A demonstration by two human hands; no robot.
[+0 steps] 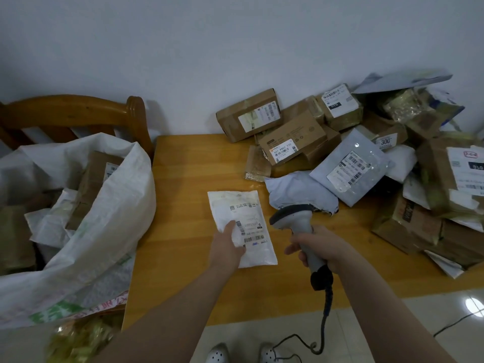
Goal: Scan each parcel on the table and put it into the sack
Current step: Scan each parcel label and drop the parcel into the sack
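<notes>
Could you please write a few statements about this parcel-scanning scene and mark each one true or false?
1. The left hand holds a white parcel with its label facing up. True.
2. The right hand is empty. False: it grips a barcode scanner.
3. The sack has nothing in it. False: brown boxes and white bags already lie inside.
4. A pile of parcels sits on the right part of the table. True.
5. The scanner is cordless. False: a cable runs from its handle down toward the floor.
</notes>
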